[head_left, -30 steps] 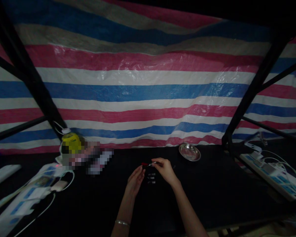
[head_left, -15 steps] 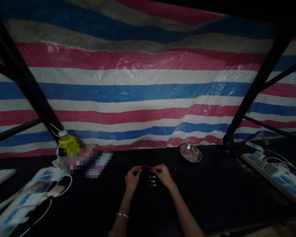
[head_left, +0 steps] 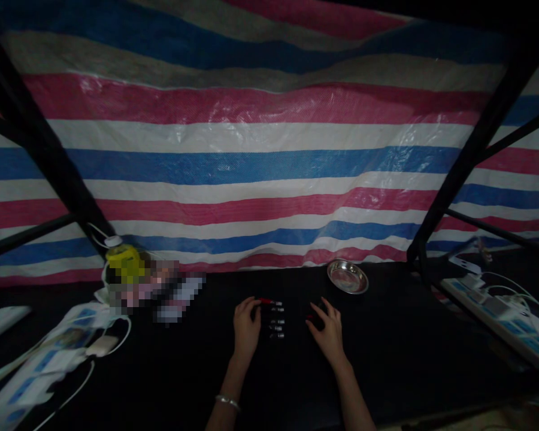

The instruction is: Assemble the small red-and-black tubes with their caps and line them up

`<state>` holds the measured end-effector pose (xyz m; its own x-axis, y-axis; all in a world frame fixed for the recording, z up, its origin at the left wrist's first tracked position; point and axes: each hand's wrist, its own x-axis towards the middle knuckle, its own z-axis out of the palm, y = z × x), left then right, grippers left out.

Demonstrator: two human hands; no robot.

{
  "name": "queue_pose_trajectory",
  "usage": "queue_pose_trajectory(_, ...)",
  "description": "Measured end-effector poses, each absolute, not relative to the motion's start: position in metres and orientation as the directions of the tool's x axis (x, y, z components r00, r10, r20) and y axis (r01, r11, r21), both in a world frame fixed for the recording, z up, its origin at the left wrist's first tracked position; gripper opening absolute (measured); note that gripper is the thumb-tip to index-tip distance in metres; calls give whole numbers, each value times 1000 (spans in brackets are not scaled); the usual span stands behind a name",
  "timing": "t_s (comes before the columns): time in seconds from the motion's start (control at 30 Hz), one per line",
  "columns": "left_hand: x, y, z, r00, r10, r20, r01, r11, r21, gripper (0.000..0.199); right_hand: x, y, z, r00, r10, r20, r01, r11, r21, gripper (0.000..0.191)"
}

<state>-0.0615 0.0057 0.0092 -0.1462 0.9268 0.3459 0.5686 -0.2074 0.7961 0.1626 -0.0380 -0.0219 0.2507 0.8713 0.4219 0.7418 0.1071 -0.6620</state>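
Several slim dark marker-like pens [head_left: 277, 322] with pale print lie side by side in a row on the black table [head_left: 184, 371]. The farthest one, a red marker-like pen [head_left: 266, 301], has its left end at my left hand [head_left: 246, 326]. That hand rests beside the row, its thumb and index finger curved and a little apart. To the right of the row is my right hand [head_left: 327, 329], thumb and fingers spread around a small red-and-dark piece [head_left: 309, 316]. Dim light hides that piece's full shape, and I cannot tell whether the fingers touch it.
A shiny round metal dish [head_left: 347, 277] stands at the back, right of my hands. Power strips with cables [head_left: 49, 365] lie at left, and another power strip [head_left: 498, 317] at right. A yellow bottle [head_left: 128, 263] stands back left. Striped sheeting [head_left: 269, 167] hangs behind.
My right hand has moved right, away from the row, and its fingers have spread. The left hand has shifted slightly, and its fingers have loosened at the red pen's end.
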Motion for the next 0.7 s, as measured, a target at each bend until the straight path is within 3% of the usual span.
queue_pose_trajectory(0.13,-1,-9,26,158,908,388,533,-409,740,32,162,-55,-26,170,902,398,769,131,-626,30)
queue_pose_trajectory(0.23,42,-10,27,477,824,307,515,-545,662,41,155,-59,-25,126,917,378,746,163,-646,33)
queue_pose_trajectory(0.3,60,-4,23,580,784,224,529,-571,628,41,154,-61,-26,130,917,377,724,172,-668,34)
queue_pose_trajectory(0.47,69,11,6,610,783,124,595,-555,582,41,163,-69,-38,192,881,433,669,205,-714,25)
queue_pose_trajectory(0.7,59,-10,-12,587,792,169,626,-576,525,52,163,-80,-47,349,841,415,597,142,-790,24)
